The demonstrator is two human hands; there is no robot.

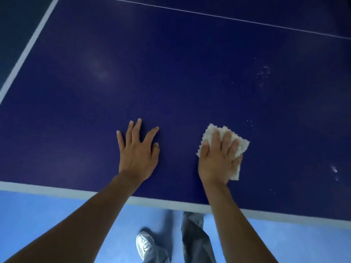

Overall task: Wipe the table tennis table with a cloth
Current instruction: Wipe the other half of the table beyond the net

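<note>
Near the blue table tennis table's (171,73) white front edge, a right hand (218,160) presses a white cloth (241,147) flat — fingers straight — while the left hand (137,152) rests beside it, fingers spread, holding nothing.

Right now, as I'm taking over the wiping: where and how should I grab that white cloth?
I'd pinch the cloth at its far right corner, coming in from the right. The right hand lies flat over its middle, while that corner sticks out bare past the fingers on the table tennis table.
</note>
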